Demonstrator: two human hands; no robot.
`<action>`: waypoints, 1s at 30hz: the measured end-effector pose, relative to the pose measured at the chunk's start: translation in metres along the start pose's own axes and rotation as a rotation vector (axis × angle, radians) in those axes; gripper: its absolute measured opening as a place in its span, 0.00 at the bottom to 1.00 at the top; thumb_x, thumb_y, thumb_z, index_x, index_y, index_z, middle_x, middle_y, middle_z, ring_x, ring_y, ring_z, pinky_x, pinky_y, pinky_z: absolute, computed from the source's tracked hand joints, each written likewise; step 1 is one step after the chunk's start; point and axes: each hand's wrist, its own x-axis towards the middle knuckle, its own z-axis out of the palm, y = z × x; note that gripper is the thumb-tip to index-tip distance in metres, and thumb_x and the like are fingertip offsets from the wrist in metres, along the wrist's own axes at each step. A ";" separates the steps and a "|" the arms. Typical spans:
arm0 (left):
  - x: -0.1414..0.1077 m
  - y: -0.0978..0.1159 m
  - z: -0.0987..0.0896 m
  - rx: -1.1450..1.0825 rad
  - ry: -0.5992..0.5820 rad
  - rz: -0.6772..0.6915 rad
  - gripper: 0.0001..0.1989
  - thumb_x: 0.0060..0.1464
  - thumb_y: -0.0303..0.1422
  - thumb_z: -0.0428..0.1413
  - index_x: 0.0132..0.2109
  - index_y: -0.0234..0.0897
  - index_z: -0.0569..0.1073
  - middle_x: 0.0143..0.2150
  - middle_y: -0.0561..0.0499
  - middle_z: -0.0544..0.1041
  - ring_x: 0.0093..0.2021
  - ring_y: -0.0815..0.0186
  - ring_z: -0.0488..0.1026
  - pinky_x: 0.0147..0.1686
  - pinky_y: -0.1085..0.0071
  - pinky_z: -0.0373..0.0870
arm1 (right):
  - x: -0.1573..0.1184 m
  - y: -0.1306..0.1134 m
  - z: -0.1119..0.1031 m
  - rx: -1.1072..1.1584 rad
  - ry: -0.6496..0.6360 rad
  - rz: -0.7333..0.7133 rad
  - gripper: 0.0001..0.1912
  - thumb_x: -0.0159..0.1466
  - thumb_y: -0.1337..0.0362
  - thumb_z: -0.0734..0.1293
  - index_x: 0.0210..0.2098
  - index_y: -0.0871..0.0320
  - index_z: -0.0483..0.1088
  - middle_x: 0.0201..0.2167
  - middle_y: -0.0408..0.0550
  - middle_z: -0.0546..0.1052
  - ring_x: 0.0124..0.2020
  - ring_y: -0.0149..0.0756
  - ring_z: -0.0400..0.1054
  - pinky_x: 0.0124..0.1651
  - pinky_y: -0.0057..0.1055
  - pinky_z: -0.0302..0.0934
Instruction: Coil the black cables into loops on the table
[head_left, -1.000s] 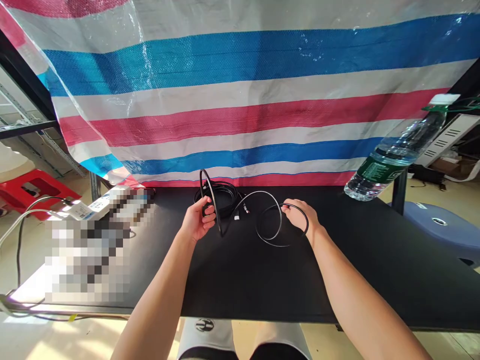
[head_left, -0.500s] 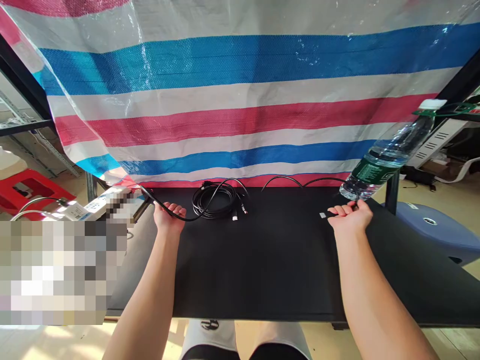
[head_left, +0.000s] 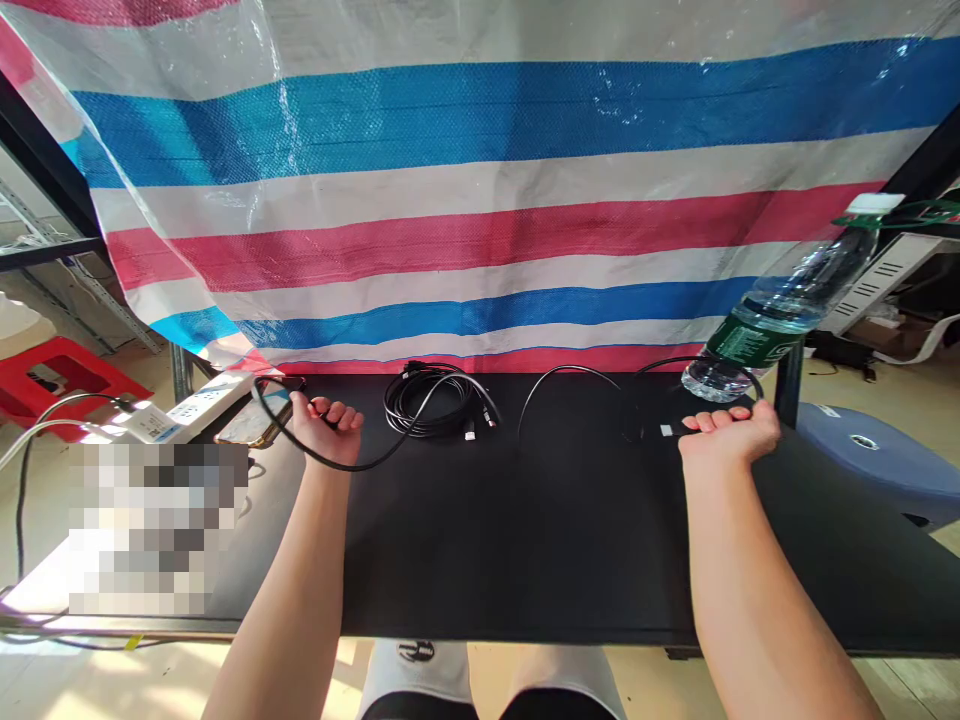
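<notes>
Closed round one end of a black cable is my left hand [head_left: 326, 427], at the left of the black table [head_left: 517, 540]. The cable loops out beside that hand and runs right, across a coiled black cable [head_left: 429, 402]. My right hand [head_left: 727, 432] is closed on a black cable connector [head_left: 677, 430] whose metal tip points left. From this hand the cable arcs back over the table in front of the bottle. Two loose plugs, one with a white tip [head_left: 470, 434], lie beside the coil. Whether both hands hold one single cable cannot be told.
A tilted water bottle [head_left: 757, 340] hangs at the right rear. A striped sheet [head_left: 465, 230] forms the back. At the left are a phone [head_left: 259, 420], a power strip [head_left: 206, 405] and a red stool [head_left: 64, 375]; a blue stool [head_left: 870, 455] is at the right.
My right hand has moved right with the connector, and my left hand slightly left. The cable now loops round to the left of my left hand. The phone shows more.
</notes>
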 end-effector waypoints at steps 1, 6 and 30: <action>-0.001 -0.005 0.003 0.080 -0.049 0.012 0.28 0.61 0.49 0.43 0.17 0.39 0.51 0.12 0.60 0.48 0.11 0.74 0.47 0.12 0.77 0.51 | -0.005 -0.006 0.007 0.057 0.092 0.083 0.19 0.63 0.50 0.50 0.19 0.49 0.44 0.10 0.34 0.43 0.11 0.30 0.44 0.18 0.34 0.49; -0.006 -0.034 0.007 0.507 -0.221 0.154 0.27 0.54 0.49 0.53 0.15 0.39 0.57 0.13 0.55 0.59 0.14 0.72 0.57 0.17 0.74 0.57 | -0.035 -0.030 0.036 -0.121 -0.116 0.076 0.20 0.52 0.42 0.66 0.21 0.52 0.64 0.08 0.35 0.54 0.11 0.30 0.51 0.16 0.30 0.45; -0.027 -0.054 0.005 1.162 -0.466 0.390 0.17 0.41 0.45 0.54 0.15 0.39 0.68 0.12 0.55 0.65 0.16 0.71 0.57 0.20 0.72 0.52 | -0.106 -0.046 0.072 -0.313 -0.646 -0.154 0.25 0.41 0.45 0.73 0.16 0.53 0.57 0.15 0.39 0.67 0.17 0.29 0.58 0.24 0.30 0.54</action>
